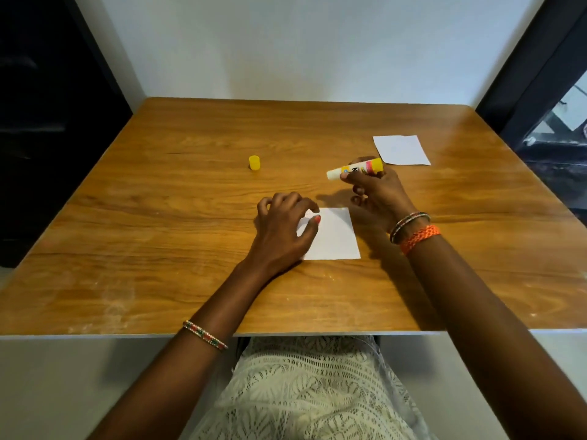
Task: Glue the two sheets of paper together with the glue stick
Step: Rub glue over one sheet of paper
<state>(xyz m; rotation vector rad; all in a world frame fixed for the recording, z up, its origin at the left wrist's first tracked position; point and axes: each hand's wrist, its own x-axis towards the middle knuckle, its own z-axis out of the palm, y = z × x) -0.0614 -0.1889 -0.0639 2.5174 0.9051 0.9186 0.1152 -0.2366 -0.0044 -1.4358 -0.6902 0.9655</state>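
A small white sheet of paper [336,236] lies flat near the middle of the wooden table [158,236]. My left hand [282,227] rests on its left edge, fingers spread, thumb pressing the paper. My right hand [374,192] hovers just beyond the sheet's far right corner and holds the uncapped glue stick [354,169] roughly level, its white tip pointing left. A second white sheet [401,150] lies farther back on the right, apart from both hands. The yellow cap [254,162] stands alone on the table to the far left of the glue stick.
The table's far edge meets a white wall [301,42]. Dark furniture [38,122] stands to the left and a dark window frame [540,74] to the right. The near table edge [286,334] runs just above my lap.
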